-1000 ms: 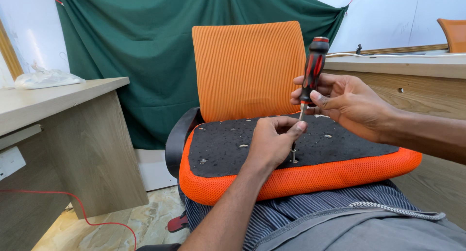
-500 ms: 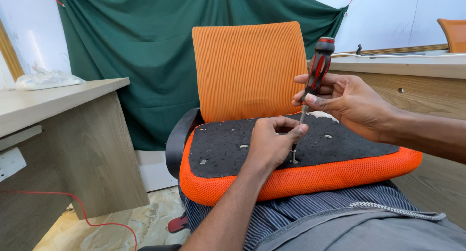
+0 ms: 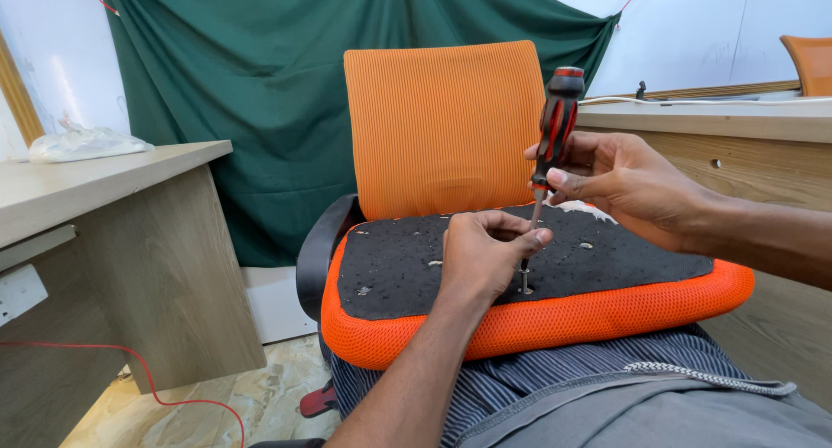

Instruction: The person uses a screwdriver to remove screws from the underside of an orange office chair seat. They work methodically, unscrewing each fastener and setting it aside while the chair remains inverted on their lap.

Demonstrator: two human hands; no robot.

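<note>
Nearest the camera lay a lap in striped cloth (image 3: 555, 374), and the orange seat cushion (image 3: 607, 305) rested across it, black underside up (small pale flecks dotted that felt), with a wooden desk (image 3: 113, 240) off to the left of the hands. The left hand (image 3: 481, 257) was curled, fingertips pinched on the shaft just above a screw (image 3: 525, 283) standing in the underside. Above it, the right hand (image 3: 628, 184) gripped a red-and-black screwdriver (image 3: 553, 127), nearly upright, before the orange backrest (image 3: 442, 123) and a green curtain (image 3: 260, 84).
</note>
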